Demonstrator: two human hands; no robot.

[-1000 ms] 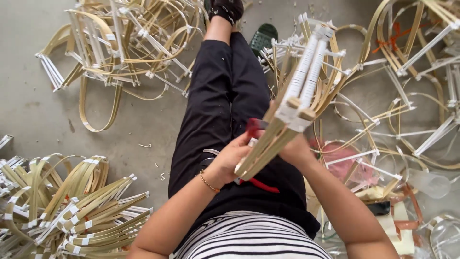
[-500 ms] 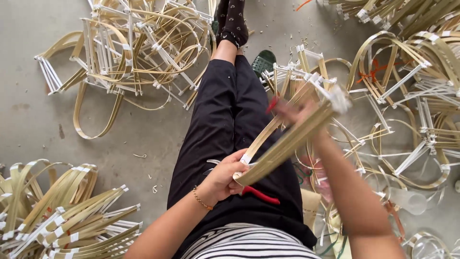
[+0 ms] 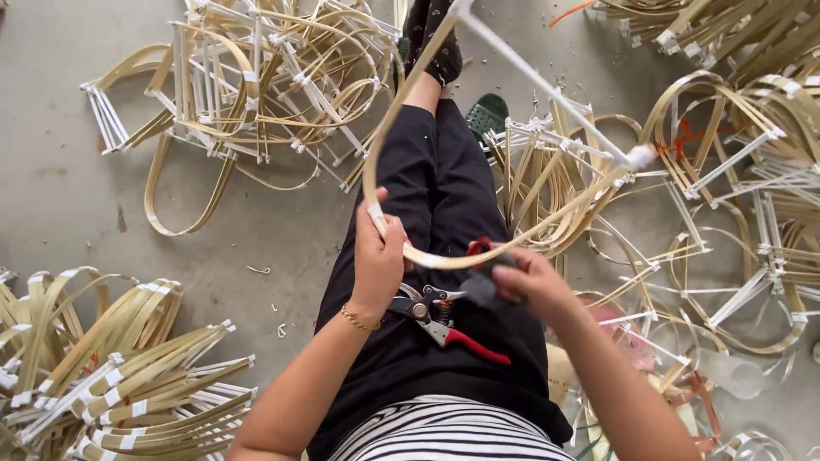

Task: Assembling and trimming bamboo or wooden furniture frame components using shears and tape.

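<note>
Head view, looking down over my lap: largest are the heaps of bent bamboo frames (image 3: 256,94) strewn on the concrete floor (image 3: 77,196), with flattened bundles (image 3: 111,376) at lower left and more hoops (image 3: 735,171) to the right, all within arm's reach, presumably so pieces can be taken and dropped without rising; next, the bamboo hoop (image 3: 401,119) I hold arches up over my black trousers (image 3: 444,188), a pale yellow split strip joined at a white taped corner (image 3: 641,156) to a white wrapped rod; it hangs above my knees, kept off the lap so the curve stays open; my left hand (image 3: 376,265) is closed round the strip's near end; my right hand (image 3: 525,286) pinches the strip further along, fingers curled, possibly over something dark that I cannot make out; smallest, red-handled pruning shears (image 3: 444,320) rest on my thigh beneath both hands.
</note>
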